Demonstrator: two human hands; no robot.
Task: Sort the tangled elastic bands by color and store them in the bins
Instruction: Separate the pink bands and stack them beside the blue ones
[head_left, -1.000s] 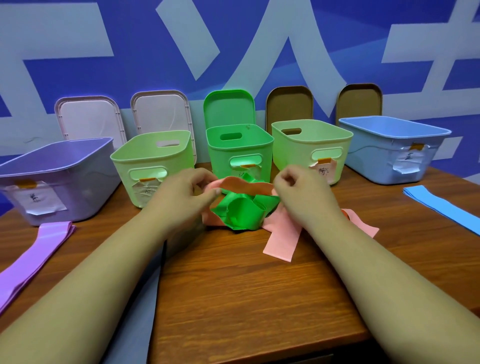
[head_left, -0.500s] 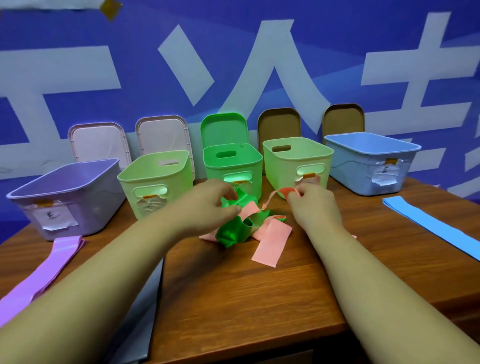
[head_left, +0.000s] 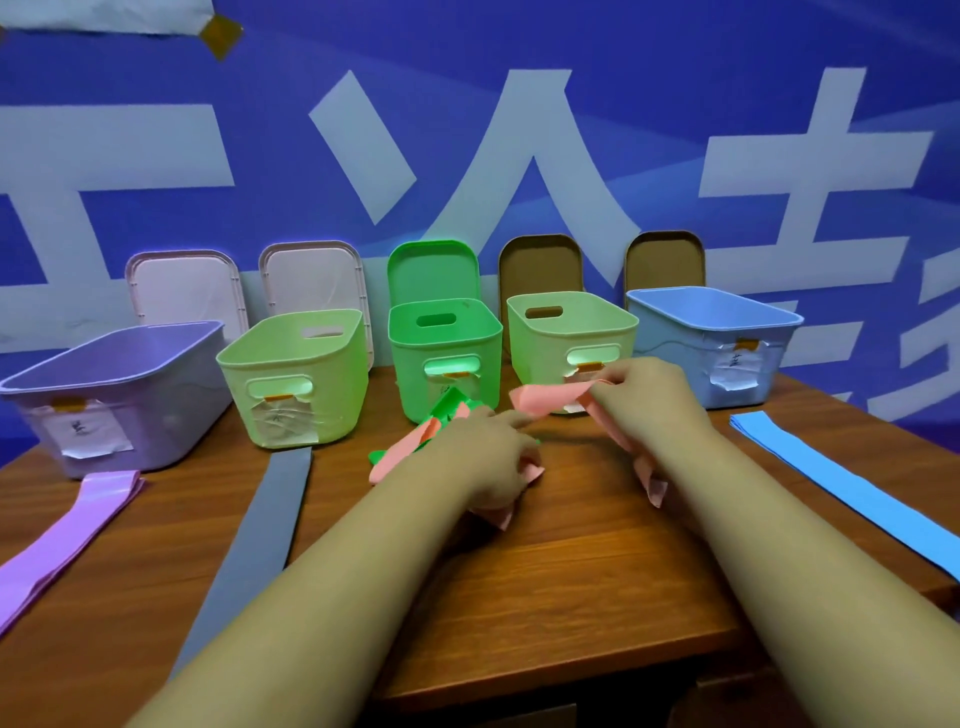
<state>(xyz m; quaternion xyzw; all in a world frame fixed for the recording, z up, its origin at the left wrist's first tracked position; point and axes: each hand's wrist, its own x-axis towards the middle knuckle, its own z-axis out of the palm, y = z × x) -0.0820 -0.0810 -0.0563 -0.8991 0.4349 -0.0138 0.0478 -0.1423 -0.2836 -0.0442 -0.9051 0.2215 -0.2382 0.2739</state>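
Observation:
A tangle of a pink band (head_left: 540, 402) and a green band (head_left: 451, 405) lies mid-table in front of the green bin (head_left: 444, 332). My right hand (head_left: 647, 397) pinches the pink band and holds a stretch of it lifted toward the right. My left hand (head_left: 493, 457) rests curled over the tangle, gripping the pink band where it meets the green one; most of the green band is hidden under it. Five bins stand in a row: purple (head_left: 111, 395), pale green (head_left: 291, 374), green, pale green (head_left: 571, 332), blue (head_left: 711, 343).
A purple band (head_left: 67, 535) lies flat at the left, a grey band (head_left: 260, 540) beside it, a blue band (head_left: 852, 499) at the right. Lids (head_left: 311, 280) lean against the blue wall behind the bins. The table's front edge is near me.
My right hand has pulled the pink band up and rightward, out of the tangle. My left hand has come down on the green band. The view has tilted up and back.

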